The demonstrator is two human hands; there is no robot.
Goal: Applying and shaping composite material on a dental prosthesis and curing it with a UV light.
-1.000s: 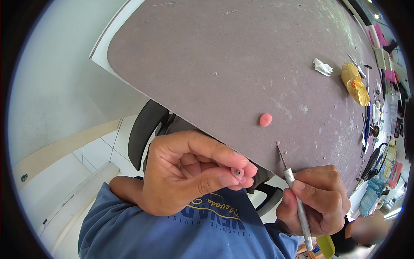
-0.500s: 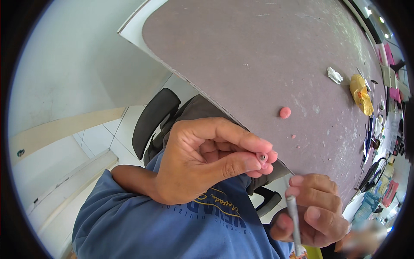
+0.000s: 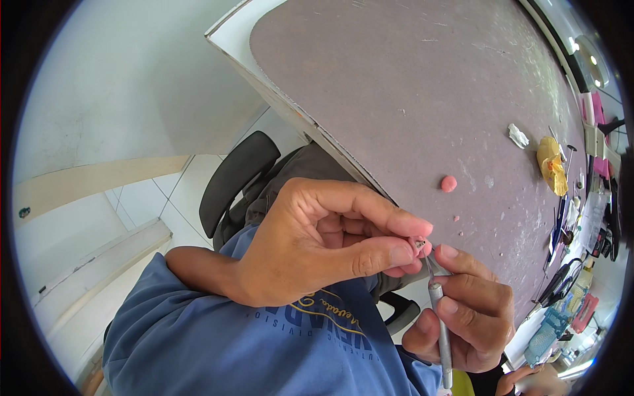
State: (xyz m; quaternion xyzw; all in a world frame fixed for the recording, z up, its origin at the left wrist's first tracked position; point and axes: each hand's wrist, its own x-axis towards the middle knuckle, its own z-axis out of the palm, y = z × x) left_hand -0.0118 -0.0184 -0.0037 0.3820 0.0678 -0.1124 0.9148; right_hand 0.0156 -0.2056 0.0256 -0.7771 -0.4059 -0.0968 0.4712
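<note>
Between the thumb and fingertips of my left hand (image 3: 323, 244) is a small pink piece (image 3: 419, 246) with a dark, metallic-looking spot facing up. My right hand (image 3: 475, 303) grips a slim grey metal hand tool (image 3: 443, 333) like a pen, its handle pointing down. The tool's thin tip reaches up to the right side of the pink piece; whether it touches is too small to tell. Both hands are close together in front of my blue shirt, beside the table edge. A pink ball of soft-looking material (image 3: 448, 183) lies on the table just beyond them.
Pink crumbs (image 3: 456, 218) dot the worn brown tabletop (image 3: 370, 86). Farther right lie a crumpled white scrap (image 3: 518, 136), a yellow wrapper (image 3: 552, 165), several thin tools and a blue basket (image 3: 547, 335). Black chair armrests (image 3: 241, 175) flank me. Another person's arm (image 3: 512, 381) shows at lower right.
My right hand has moved up and left, bringing the tool's tip to the pink piece. My left hand has shifted slightly right, still holding that piece. The view has shifted a little.
</note>
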